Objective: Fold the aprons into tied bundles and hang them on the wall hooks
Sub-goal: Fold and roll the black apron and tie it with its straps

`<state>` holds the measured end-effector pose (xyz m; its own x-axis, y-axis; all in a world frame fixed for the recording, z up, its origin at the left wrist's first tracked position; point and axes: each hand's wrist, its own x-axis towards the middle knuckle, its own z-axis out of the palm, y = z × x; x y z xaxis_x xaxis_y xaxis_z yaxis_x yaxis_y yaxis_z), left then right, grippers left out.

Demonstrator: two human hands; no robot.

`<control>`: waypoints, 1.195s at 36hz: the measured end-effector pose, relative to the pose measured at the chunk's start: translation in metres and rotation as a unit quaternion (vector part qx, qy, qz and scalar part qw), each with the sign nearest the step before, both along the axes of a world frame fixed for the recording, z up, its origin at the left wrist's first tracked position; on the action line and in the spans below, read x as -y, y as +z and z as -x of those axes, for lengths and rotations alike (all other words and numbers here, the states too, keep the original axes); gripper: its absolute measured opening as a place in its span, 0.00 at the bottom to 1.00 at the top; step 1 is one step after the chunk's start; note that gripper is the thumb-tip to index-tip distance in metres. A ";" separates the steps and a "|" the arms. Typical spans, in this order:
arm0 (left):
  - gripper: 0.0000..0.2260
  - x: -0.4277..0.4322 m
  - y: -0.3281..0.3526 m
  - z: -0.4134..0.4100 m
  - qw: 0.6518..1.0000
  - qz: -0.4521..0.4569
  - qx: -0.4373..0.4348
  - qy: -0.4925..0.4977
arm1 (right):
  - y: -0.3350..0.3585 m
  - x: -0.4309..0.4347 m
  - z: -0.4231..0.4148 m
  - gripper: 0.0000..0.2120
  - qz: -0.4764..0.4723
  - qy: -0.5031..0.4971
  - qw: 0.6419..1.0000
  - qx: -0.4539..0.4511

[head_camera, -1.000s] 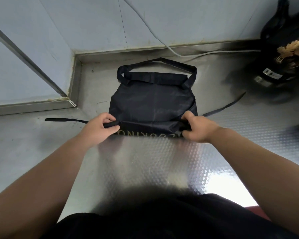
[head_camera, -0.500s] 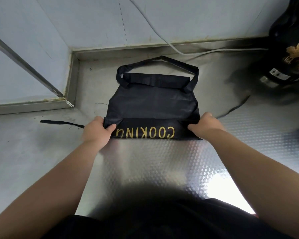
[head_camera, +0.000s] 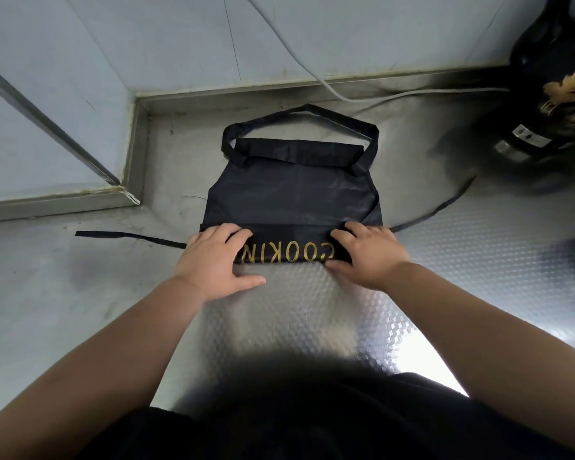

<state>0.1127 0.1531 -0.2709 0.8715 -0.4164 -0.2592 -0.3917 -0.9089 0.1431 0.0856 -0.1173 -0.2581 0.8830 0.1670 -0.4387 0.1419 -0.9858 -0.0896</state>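
While left hand, right hand press flat on crosswise fold, apron points away.

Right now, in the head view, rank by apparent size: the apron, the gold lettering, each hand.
Largest: apron.
Then left hand and right hand, about alike.
Smallest: gold lettering, partly hidden by both hands.

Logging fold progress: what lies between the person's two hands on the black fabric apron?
Head view: the folded near band of the black fabric apron, with gold lettering, spans the gap between the left hand and right hand.
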 end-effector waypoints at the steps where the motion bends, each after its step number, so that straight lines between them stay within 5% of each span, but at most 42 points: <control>1: 0.37 0.001 0.002 -0.001 1.000 -0.005 -0.001 -0.003 | 0.000 -0.001 0.001 0.29 -0.007 0.000 1.000 0.011; 7: 0.21 -0.005 0.007 -0.003 1.000 0.001 0.026 0.003 | 0.009 0.000 0.004 0.18 -0.033 0.011 0.998 0.044; 10: 0.27 -0.007 0.008 0.000 0.999 0.050 0.016 0.004 | 0.014 0.004 0.006 0.14 -0.043 0.013 0.998 0.033; 15: 0.09 -0.004 0.024 0.003 0.987 0.081 -0.120 0.074 | 0.018 0.010 0.010 0.15 -0.084 -0.004 0.996 0.003; 21: 0.12 -0.007 0.035 -0.013 0.955 0.046 -0.281 0.081 | 0.017 0.013 0.006 0.17 -0.049 -0.024 0.996 -0.067; 26: 0.10 -0.006 0.014 -0.013 0.979 -0.053 -0.189 0.049 | 0.007 0.013 0.011 0.15 0.068 0.009 0.998 -0.014; 31: 0.12 -0.006 0.004 -0.003 0.995 -0.069 -0.051 0.051 | -0.001 0.004 0.020 0.16 0.049 0.013 0.998 0.036; 33: 0.12 -0.010 -0.001 0.001 0.997 -0.032 -0.044 0.061 | -0.003 0.003 0.024 0.21 0.007 -0.006 1.000 0.011; 36: 0.11 -0.020 -0.006 -0.002 0.992 0.027 -0.081 0.088 | -0.002 0.003 0.024 0.14 -0.051 -0.065 0.997 0.006; 43: 0.13 -0.004 -0.002 0.002 0.991 -0.050 -0.042 0.115 | -0.010 -0.001 0.033 0.14 -0.036 -0.090 0.995 -0.007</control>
